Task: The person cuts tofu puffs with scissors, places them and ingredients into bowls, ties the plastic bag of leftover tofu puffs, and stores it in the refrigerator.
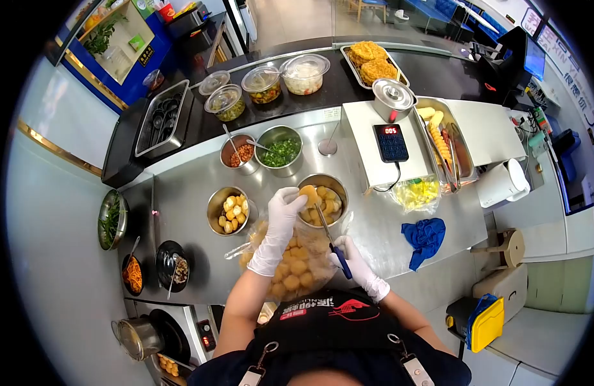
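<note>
White gloves on both hands. Pinched narrowly between thumb and fingers of the left hand, a golden ball, just above the left edge of a steel pot with more such balls inside. Curled around the dark blue handle of the scissors in the right hand, with blades slanting far and left toward the golden ball; impossible to tell whether touching it. On the near side, partly under the left forearm, a clear bag full of golden balls. To the left on the steel counter, a second pot of balls, some pale-sided. Farther off, chopped greens and diced orange bits in steel containers. To the right, a crumpled blue cloth.
</note>
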Available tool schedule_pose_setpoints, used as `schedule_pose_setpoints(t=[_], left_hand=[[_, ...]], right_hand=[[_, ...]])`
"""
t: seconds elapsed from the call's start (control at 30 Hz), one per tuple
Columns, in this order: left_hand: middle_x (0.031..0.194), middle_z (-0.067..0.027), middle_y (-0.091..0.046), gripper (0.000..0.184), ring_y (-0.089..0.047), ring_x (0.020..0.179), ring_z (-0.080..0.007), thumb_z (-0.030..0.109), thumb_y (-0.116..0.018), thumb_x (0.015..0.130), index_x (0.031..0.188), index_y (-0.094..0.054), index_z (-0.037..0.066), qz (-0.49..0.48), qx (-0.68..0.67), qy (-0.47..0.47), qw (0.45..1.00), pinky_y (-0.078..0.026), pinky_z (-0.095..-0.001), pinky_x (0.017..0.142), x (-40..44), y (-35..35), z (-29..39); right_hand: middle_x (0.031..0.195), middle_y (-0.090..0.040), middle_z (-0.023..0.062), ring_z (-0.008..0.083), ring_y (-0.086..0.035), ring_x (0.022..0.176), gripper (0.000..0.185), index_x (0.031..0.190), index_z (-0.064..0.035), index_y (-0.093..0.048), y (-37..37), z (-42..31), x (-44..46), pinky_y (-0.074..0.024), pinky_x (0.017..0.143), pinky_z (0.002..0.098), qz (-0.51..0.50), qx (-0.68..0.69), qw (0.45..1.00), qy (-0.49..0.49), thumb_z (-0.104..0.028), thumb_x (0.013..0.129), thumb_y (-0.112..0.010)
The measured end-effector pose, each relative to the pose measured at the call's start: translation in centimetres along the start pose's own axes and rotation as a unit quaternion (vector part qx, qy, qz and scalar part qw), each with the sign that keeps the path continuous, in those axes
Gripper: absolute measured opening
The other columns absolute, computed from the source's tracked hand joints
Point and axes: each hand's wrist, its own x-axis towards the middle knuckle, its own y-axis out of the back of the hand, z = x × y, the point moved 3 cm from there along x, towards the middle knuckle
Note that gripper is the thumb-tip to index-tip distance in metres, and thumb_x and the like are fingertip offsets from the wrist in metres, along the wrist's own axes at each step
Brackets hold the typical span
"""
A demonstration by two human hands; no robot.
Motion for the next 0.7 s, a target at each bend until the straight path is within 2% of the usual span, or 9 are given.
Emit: schedule_pose_setpoints(t=[0.1, 0.2, 0.5, 0.7], left_hand=[[0.089, -0.0077, -0.065, 0.02, -0.061, 0.078, -0.0116, 0.007, -0.07, 0.08, 0.094, -0.061, -0.002, -0.01, 0.036, 0.008, 0.999, -0.05, -0.0232, 0.068, 0.3, 0.4, -0.8], [0.08, -0.0069, -0.065, 0.02, -0.06, 0.069, -0.0116, 0.007, -0.071, 0.078, 0.093, -0.061, -0.003, -0.016, 0.065, -0.006, 0.998, -0.05, -0.0233, 0.063, -0.1, 0.0, -1.0], [0.079, -0.0071, -0.065, 0.015, -0.061, 0.07, -0.0111, 0.006, -0.07, 0.076, 0.087, -0.063, -0.003, -0.012, 0.097, 0.022, 0.995, -0.05, -0.0238, 0.064, -0.9, -0.4, -2.8], [0.079, -0.008, -0.066, 0.016, -0.061, 0.071, -0.0121, 0.006, -0.068, 0.075, 0.087, -0.064, -0.004, -0.032, 0.129, 0.037, 0.99, -0.05, -0.0251, 0.063, -0.3, -0.2, -3.2]], right_hand=[[0.091, -0.052, 0.0029, 0.0085, -0.051, 0.08, 0.034, 0.105, -0.0061, -0.038, 0.1, 0.5, 0.3, -0.0444, 0.069, 0.0223, 0.007, -0.015, 1.0, 0.006, -0.015, 0.086, -0.064], [0.091, -0.052, 0.0034, 0.0085, -0.051, 0.079, 0.035, 0.105, -0.0059, -0.038, 0.0, 0.4, 0.6, -0.0447, 0.068, 0.0227, 0.013, -0.021, 1.0, -0.012, -0.016, 0.086, -0.065], [0.088, -0.051, 0.0056, 0.0108, -0.052, 0.074, 0.037, 0.105, -0.0065, -0.037, -0.6, 0.6, 1.4, -0.0449, 0.059, 0.0237, 0.031, 0.028, 0.998, -0.048, -0.02, 0.086, -0.066], [0.079, -0.053, 0.0034, 0.0081, -0.051, 0.062, 0.033, 0.099, -0.0069, -0.04, -1.1, -0.8, 1.2, -0.043, 0.051, 0.0218, 0.059, 0.046, 0.994, -0.075, -0.02, 0.085, -0.067]])
